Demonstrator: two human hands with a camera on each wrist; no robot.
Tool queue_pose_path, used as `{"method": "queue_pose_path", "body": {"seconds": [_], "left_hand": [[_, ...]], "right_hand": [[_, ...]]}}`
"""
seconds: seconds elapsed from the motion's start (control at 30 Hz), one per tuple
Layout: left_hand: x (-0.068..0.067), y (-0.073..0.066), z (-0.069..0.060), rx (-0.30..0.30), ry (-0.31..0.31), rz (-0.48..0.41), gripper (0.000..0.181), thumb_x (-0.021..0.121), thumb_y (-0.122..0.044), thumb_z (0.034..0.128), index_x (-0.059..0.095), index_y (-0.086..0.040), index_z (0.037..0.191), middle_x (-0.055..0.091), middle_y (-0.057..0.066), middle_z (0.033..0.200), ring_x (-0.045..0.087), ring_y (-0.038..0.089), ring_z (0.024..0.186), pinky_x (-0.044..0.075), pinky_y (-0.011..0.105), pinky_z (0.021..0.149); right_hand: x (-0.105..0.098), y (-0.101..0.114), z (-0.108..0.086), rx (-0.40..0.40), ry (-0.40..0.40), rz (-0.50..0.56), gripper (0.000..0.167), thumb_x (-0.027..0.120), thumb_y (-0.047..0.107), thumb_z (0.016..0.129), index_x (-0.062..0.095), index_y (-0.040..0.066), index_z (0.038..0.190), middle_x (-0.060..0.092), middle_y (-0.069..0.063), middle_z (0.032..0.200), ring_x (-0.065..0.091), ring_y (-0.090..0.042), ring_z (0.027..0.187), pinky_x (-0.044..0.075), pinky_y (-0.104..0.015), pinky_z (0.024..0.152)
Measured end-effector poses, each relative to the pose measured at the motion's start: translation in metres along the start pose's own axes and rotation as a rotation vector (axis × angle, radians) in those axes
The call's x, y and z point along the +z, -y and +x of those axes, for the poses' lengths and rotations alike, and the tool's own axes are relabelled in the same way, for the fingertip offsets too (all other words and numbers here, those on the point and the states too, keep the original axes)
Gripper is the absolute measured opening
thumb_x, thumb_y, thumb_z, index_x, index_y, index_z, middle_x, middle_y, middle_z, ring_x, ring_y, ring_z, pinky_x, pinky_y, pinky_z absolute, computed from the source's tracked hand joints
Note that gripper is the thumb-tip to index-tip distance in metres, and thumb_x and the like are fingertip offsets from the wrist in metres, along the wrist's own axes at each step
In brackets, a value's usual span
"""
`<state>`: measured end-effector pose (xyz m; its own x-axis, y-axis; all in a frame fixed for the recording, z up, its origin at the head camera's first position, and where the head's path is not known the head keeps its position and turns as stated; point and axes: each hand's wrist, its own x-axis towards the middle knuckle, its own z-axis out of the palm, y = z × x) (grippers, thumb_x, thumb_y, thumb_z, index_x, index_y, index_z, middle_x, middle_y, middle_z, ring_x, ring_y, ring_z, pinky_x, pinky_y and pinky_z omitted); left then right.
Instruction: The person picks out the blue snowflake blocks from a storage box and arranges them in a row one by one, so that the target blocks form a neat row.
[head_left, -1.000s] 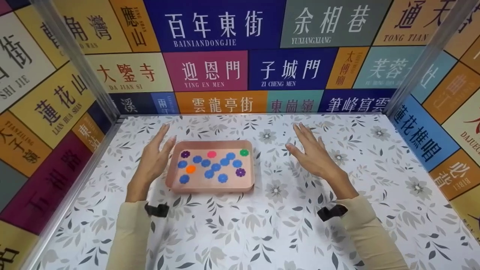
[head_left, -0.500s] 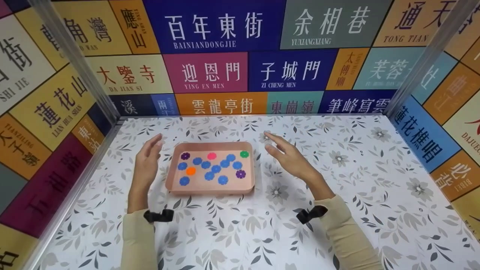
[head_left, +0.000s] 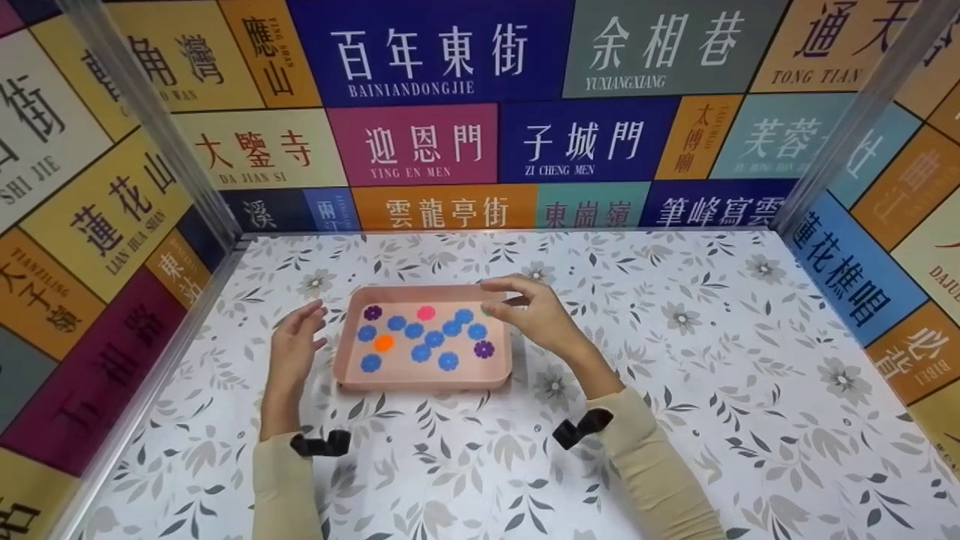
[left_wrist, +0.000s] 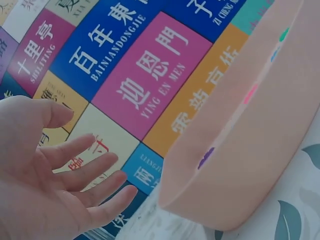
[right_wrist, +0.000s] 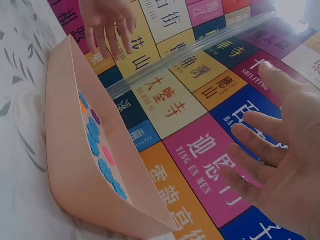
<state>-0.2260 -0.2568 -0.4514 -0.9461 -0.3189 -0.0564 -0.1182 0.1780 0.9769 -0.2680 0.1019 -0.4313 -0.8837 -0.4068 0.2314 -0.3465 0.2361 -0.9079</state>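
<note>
A shallow pink tray (head_left: 424, 381) holds several small flower-shaped discs lying flat. Most are blue, like one blue disc (head_left: 448, 361); there are also an orange disc (head_left: 384, 343), a pink disc (head_left: 426, 313) and two purple ones, including a purple disc (head_left: 484, 349). My right hand (head_left: 538, 319) hovers over the tray's back right corner, fingers relaxed and thumb apart, nothing held. Its thumb mostly covers the green disc (left_wrist: 284, 34) in the head view. To the left of the tray, my left hand (head_left: 294, 341) hangs with loosely bent fingers, touching nothing.
The tray stands on a table with a leaf-patterned white cover (head_left: 450, 465). Panels with coloured signs (head_left: 412, 142) rise at the back and both sides, joined by clear corner strips (head_left: 161, 135). Each wrist wears a black strap, such as the left strap (head_left: 321, 443).
My right hand has moved left from beside the tray to over its back right corner. The left hand has come slightly nearer to me, its fingers bending a little. The discs have stayed put.
</note>
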Motion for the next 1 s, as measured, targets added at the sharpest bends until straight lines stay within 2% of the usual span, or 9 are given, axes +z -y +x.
{"method": "queue_pose_path", "body": {"seconds": [0.13,0.2,0.3,0.43,0.5,0.6,0.8,0.9,1.0], "left_hand": [[-0.003,0.008,0.000,-0.038,0.016,0.023,0.046,0.040,-0.026,0.1067,0.048,-0.005,0.146,0.055,0.020,0.146,0.054,0.030,0.131,0.055,0.023,0.094],[-0.006,0.012,-0.001,-0.057,0.022,0.032,0.045,0.040,-0.026,0.1068,0.048,-0.005,0.146,0.056,0.020,0.144,0.059,0.027,0.125,0.055,0.019,0.087],[-0.009,0.017,-0.001,-0.084,0.028,0.048,0.045,0.040,-0.025,0.1068,0.048,-0.005,0.146,0.058,0.021,0.142,0.066,0.019,0.113,0.057,0.018,0.084],[-0.010,0.023,0.001,-0.103,0.054,0.047,0.045,0.042,-0.026,0.1065,0.049,-0.003,0.145,0.059,0.022,0.140,0.069,0.009,0.099,0.058,0.021,0.082],[-0.009,0.025,0.002,-0.115,0.074,0.067,0.047,0.043,-0.028,0.1065,0.048,-0.004,0.146,0.059,0.021,0.140,0.069,0.010,0.101,0.058,0.021,0.082],[-0.006,0.027,0.004,-0.124,0.107,0.098,0.049,0.044,-0.031,0.1061,0.048,-0.004,0.147,0.059,0.022,0.140,0.068,0.019,0.110,0.057,0.021,0.081],[-0.003,0.031,0.006,-0.126,0.166,0.128,0.051,0.047,-0.031,0.1054,0.047,-0.002,0.147,0.055,0.027,0.142,0.063,0.032,0.122,0.057,0.023,0.084],[-0.003,0.033,0.006,-0.137,0.181,0.144,0.050,0.045,-0.030,0.1058,0.045,-0.003,0.148,0.054,0.026,0.143,0.061,0.033,0.125,0.056,0.024,0.086],[-0.004,0.035,0.005,-0.155,0.199,0.158,0.050,0.044,-0.029,0.1059,0.044,-0.005,0.150,0.054,0.024,0.145,0.061,0.033,0.125,0.056,0.025,0.086]], "right_hand": [[0.014,0.000,0.006,0.036,0.002,0.016,0.043,0.074,0.034,0.090,0.068,0.013,0.127,0.068,-0.010,0.129,0.065,-0.024,0.108,0.056,-0.035,0.093],[0.021,0.000,0.009,0.050,0.013,0.012,0.042,0.074,0.036,0.089,0.069,0.014,0.126,0.069,-0.010,0.128,0.064,-0.021,0.111,0.054,-0.035,0.095],[0.031,-0.002,0.012,0.064,0.010,0.020,0.041,0.075,0.036,0.089,0.070,0.015,0.124,0.070,-0.007,0.125,0.063,-0.020,0.114,0.053,-0.035,0.096],[0.041,-0.006,0.013,0.072,-0.011,0.048,0.039,0.078,0.033,0.086,0.072,0.014,0.119,0.070,-0.006,0.120,0.064,-0.023,0.113,0.054,-0.034,0.091],[0.045,-0.008,0.013,0.070,-0.013,0.049,0.038,0.079,0.031,0.085,0.073,0.013,0.118,0.070,-0.007,0.119,0.064,-0.023,0.112,0.055,-0.032,0.089],[0.050,-0.014,0.013,0.073,-0.004,0.036,0.038,0.080,0.030,0.085,0.073,0.012,0.118,0.071,-0.010,0.118,0.065,-0.024,0.111,0.056,-0.033,0.088],[0.060,-0.027,0.013,0.057,0.035,-0.056,0.039,0.081,0.026,0.084,0.073,0.007,0.117,0.072,-0.012,0.116,0.068,-0.026,0.106,0.056,-0.045,0.095],[0.064,-0.033,0.013,0.070,0.066,-0.102,0.039,0.081,0.025,0.083,0.073,0.008,0.117,0.072,-0.012,0.117,0.068,-0.025,0.106,0.056,-0.043,0.095],[0.066,-0.038,0.013,0.086,0.091,-0.143,0.040,0.081,0.026,0.083,0.073,0.009,0.118,0.071,-0.010,0.118,0.067,-0.022,0.106,0.057,-0.035,0.091]]}}
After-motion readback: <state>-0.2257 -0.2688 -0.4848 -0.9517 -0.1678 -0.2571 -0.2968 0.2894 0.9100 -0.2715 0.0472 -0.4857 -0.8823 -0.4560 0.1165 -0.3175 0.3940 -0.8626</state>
